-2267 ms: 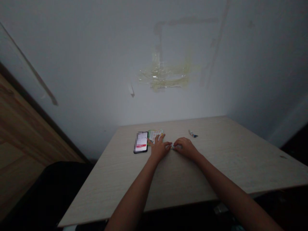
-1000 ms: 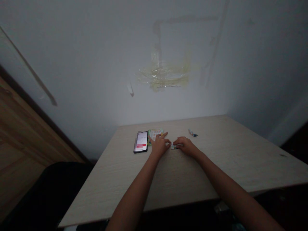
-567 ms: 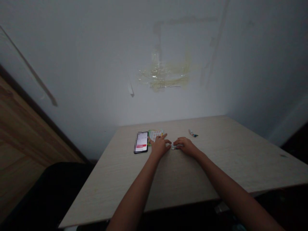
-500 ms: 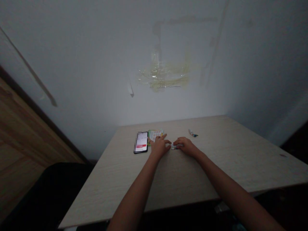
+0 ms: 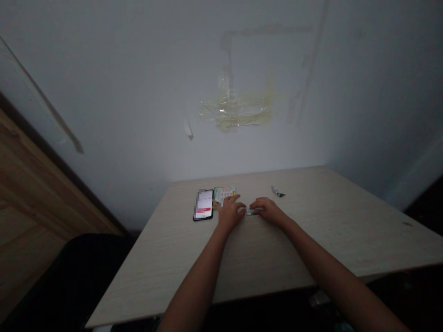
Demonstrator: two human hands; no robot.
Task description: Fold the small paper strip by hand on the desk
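A small flat piece, whitish with a darker edge (image 5: 248, 211), lies low over the table between my two hands. My left hand (image 5: 229, 213) pinches at its left end with thumb and forefinger, the other fingers spread over a printed green-and-white card or packet (image 5: 224, 191). At the right end, the curled fingers of my right hand (image 5: 269, 210) grip the same piece and cover part of it. What exactly the piece is, I cannot make out. A lit phone (image 5: 204, 204) lies just left of the card.
On the pale wooden table (image 5: 263, 258), a small crumpled wrapper-like strip (image 5: 278, 191) lies beyond my right hand. A little dark scrap (image 5: 408, 224) is near the right edge. A wall (image 5: 145, 92) with old tape (image 5: 242, 110) rises behind the table.
Both hands stay in nearly the same place around the small piece. The view has shifted very slightly; nothing else visibly differs.
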